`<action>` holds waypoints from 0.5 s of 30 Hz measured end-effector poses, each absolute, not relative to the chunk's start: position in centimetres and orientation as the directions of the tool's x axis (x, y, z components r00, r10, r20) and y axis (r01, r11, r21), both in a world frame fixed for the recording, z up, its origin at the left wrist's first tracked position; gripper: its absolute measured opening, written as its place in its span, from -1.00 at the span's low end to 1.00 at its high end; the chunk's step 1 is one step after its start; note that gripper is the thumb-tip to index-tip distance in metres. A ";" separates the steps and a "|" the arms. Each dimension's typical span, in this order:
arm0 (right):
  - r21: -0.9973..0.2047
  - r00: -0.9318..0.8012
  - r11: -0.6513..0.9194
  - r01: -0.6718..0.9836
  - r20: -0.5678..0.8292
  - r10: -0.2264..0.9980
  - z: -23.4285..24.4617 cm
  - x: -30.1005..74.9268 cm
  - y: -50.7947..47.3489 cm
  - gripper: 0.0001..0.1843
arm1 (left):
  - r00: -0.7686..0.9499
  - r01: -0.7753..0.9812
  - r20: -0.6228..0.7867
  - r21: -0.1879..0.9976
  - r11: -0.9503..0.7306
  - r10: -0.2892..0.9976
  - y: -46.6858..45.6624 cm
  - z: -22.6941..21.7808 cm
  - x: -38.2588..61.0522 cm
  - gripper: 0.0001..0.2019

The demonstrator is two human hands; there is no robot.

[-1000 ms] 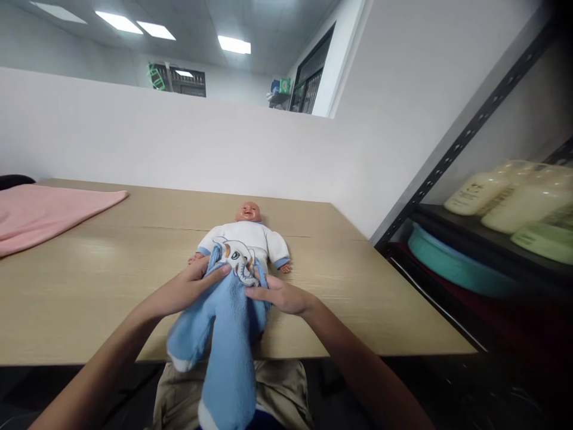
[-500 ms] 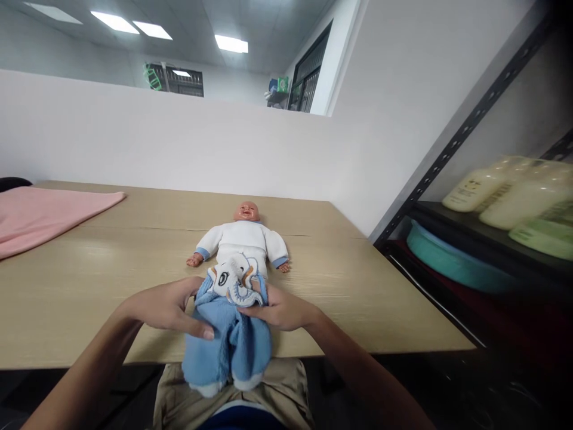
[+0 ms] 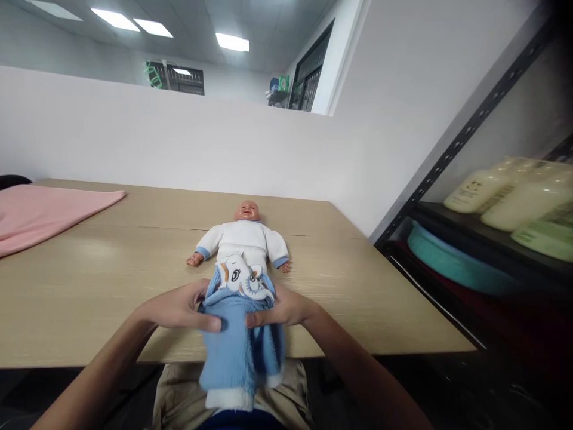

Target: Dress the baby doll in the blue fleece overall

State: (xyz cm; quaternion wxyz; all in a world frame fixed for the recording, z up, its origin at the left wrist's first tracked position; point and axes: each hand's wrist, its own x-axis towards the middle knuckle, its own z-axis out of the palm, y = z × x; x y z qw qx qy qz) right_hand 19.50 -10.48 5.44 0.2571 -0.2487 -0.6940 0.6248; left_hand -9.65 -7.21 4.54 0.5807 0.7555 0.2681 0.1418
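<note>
Blue elephant-faced fleece trousers point(image 3: 229, 352) are hanging just on my side of the white-clad doll point(image 3: 244, 234); my left fingers point(image 3: 209, 323) and right fingers point(image 3: 259, 318) are grasping their opposite sides. Pink cloth point(image 3: 45, 212) is lying well left of the doll.

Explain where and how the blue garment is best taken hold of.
Probably take the blue garment by its two upper sides, beside the elephant face, coming from left and right at once: it looks limp and its legs droop, so holding both sides should keep the top spread.
</note>
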 end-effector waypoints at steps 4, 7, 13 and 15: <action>-0.998 -0.678 0.063 -0.030 0.067 0.732 4.3 19.5 -10.8 -0.14 | 0.867 0.122 -0.068 0.989 -0.079 0.494 -6.7 3.2 -10.0 -0.20; -1.000 -0.682 -0.025 -0.010 -0.011 0.731 3.4 19.6 -10.9 -0.18 | 0.804 0.069 -0.025 0.996 -0.050 0.594 -6.5 2.7 -9.6 -0.34; -0.996 -0.811 -0.088 0.030 -0.076 0.580 2.9 19.9 -10.3 -0.07 | 0.681 -0.007 -0.088 0.992 0.126 0.727 -7.4 2.9 -7.9 -0.31; -0.997 -0.824 -0.071 0.017 -0.054 0.564 3.1 20.1 -10.2 -0.09 | 0.656 -0.009 -0.116 0.987 0.161 0.746 -7.7 2.4 -7.7 -0.30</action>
